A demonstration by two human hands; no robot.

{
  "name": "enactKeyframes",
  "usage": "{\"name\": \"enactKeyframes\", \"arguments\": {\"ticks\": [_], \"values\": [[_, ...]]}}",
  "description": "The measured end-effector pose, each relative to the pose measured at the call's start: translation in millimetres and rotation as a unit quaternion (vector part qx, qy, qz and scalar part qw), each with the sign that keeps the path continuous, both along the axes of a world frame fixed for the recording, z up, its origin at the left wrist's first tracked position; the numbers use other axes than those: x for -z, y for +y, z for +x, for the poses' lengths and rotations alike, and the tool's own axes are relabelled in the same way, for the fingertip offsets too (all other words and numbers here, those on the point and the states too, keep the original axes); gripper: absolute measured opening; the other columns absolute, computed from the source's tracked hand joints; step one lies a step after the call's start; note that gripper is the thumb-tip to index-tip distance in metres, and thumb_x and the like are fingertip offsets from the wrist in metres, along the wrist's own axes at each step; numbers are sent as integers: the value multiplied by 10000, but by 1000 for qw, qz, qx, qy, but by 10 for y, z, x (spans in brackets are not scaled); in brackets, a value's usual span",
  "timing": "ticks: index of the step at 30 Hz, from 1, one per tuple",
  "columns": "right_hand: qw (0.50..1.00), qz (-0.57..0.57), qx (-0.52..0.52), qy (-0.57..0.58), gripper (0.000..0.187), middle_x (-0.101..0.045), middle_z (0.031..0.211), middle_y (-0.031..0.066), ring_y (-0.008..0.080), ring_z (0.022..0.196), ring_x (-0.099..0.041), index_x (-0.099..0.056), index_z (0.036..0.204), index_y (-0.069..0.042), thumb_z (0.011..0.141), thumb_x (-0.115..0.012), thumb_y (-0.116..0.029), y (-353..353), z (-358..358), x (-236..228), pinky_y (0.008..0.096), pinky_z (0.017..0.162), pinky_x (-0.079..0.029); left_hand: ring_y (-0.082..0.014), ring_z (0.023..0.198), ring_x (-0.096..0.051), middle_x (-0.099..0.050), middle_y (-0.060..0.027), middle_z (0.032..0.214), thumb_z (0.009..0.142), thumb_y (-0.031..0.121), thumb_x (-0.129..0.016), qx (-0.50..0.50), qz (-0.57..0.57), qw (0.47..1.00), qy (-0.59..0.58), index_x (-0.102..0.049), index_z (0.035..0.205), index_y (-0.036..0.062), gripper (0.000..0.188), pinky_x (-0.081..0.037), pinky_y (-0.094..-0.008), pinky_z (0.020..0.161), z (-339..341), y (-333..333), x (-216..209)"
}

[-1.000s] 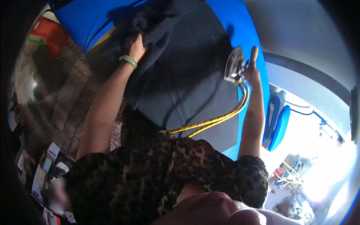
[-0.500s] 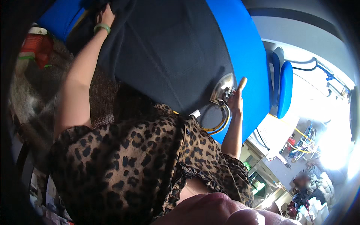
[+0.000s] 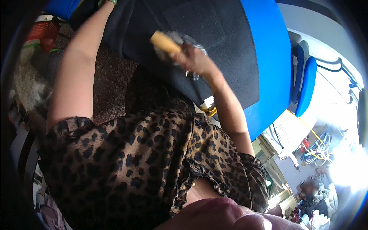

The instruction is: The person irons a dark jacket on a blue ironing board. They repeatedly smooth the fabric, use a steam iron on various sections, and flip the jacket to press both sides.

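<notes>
Gripping a blurry iron (image 3: 183, 38) is what the right hand (image 3: 197, 59) is up to: fingers are clamped round its tan handle (image 3: 164, 41), and the free end pokes out past the hand, up and to the left. The greyish metal body sits just beyond the hand, out over the dark cloth (image 3: 230, 57). Too smeared to tell if it's actually touching the fabric, sorry. Yellow hoses (image 3: 210, 111) show just beside the right forearm, next to a small white piece (image 3: 207, 102) whose surface I can't make out.

Can't tell what the left hand is doing, it's cut off at the top edge; only the wrist with a pale green bangle (image 3: 112, 2) makes it in, right by the cloth.

Cloth's spread over a blue board (image 3: 273, 57), which shows along its right side. Further right there's a blue padded piece (image 3: 308, 87), then a pale panel (image 3: 294, 124) with rows of tiny dark marks, way too small to read. Red basket (image 3: 48, 35) over at far left.
</notes>
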State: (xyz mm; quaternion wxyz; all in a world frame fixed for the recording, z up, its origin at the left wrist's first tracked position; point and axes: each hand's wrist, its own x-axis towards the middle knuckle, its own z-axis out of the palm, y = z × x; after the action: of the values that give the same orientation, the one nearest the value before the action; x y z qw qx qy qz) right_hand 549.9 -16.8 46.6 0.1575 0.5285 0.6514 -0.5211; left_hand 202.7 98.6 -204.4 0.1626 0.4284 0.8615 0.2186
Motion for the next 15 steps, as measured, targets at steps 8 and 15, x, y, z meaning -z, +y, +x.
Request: {"name": "enactKeyframes", "arguments": {"ticks": [8,15], "values": [[937,-4,331,113,468,-563,657,24,69,483,-482,-526,1113,23,853,-583,-362,-1127,1021,-423,224,421,-367,-416,998,-531,-576,-230,1064,774,334,-548,-25,-40,993,112,-515,1092,100,396,-430,-493,817,-1007,-693,-951],[729,115,661,132,410,-441,532,-4,91,440,-433,-505,763,-81,883,-492,-472,-1993,3404,-985,220,389,-341,-373,1115,-461,-497,-264,1157,769,292,-599,-159,111,932,305,-493,1143,-21,499,-366,-424,948,-791,-1565,-3330]]}}
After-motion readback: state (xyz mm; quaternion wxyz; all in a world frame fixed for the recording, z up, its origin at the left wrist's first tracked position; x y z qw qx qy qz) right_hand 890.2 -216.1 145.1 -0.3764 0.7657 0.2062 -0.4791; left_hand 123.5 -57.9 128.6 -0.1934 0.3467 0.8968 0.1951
